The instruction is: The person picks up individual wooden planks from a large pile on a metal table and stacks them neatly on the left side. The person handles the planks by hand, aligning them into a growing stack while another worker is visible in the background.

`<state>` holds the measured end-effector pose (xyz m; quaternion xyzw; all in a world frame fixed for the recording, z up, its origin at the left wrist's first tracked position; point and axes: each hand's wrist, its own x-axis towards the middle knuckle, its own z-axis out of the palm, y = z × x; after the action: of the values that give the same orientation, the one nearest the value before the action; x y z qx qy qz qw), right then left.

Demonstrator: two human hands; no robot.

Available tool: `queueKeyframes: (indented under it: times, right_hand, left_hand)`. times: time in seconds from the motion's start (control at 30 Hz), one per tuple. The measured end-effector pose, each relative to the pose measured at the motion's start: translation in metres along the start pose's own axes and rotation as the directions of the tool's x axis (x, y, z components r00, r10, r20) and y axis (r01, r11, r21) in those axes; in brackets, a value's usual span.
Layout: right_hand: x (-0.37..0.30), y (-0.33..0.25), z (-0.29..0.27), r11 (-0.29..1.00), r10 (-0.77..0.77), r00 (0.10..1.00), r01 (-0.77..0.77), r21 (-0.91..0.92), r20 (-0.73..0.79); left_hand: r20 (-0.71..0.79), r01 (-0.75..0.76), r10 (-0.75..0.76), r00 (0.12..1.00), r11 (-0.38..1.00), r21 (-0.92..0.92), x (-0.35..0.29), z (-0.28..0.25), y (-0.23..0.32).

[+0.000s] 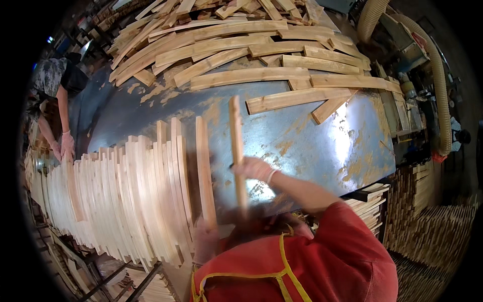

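Note:
My right hand point(254, 168) is closed around a narrow wooden slat point(235, 132) and holds it on edge over the blue-grey metal table point(312, 146). My left hand point(205, 240), blurred at the table's near edge, rests against the bottom end of another upright slat point(203, 166). That slat stands at the right end of a long row of slats packed on edge point(126, 196). A gap of bare table separates the two slats. Whether the left fingers grip the slat is unclear.
A loose heap of wooden slats point(241, 45) covers the far side of the table. At the left, a co-worker's gloved hands point(65, 146) press on the row. Stacked wood point(427, 221) stands lower right, and a ribbed dust hose point(440, 80) runs along the right.

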<state>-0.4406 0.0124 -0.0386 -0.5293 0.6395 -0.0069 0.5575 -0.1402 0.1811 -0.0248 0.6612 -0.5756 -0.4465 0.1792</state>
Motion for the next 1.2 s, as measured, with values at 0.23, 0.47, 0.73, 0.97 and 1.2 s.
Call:
queueKeyframes:
  times: [0.23,0.47,0.73,0.97,1.2]
  right_hand:
    - [-0.005,-0.069,0.070,0.902,-0.382,0.874,0.424,-0.085,0.301]
    - [0.024,0.010,-0.244,0.757,-0.384,0.768,-0.056,-0.651,-0.513]
    - [0.044,0.041,-0.347,0.603,-0.067,0.916,-0.279,-0.747,-0.396]
    - [0.035,0.089,-0.248,0.415,-0.329,0.899,-0.139,-0.899,-0.291]
    - [-0.038,0.010,-0.226,0.822,-0.142,0.980,0.038,-0.568,-0.140]
  left_hand:
    - [-0.193,-0.080,0.346,0.918,0.639,0.765,0.011,0.000,0.017]
    - [-0.224,-0.083,0.419,0.880,0.600,0.795,0.028,-0.005,-0.016]
    - [-0.207,-0.136,0.517,0.830,0.549,0.825,0.030,-0.008,-0.032]
    - [-0.227,-0.144,0.529,0.818,0.571,0.808,0.032,-0.005,-0.032]
    - [-0.232,-0.147,0.480,0.846,0.629,0.764,0.031,-0.008,-0.020]
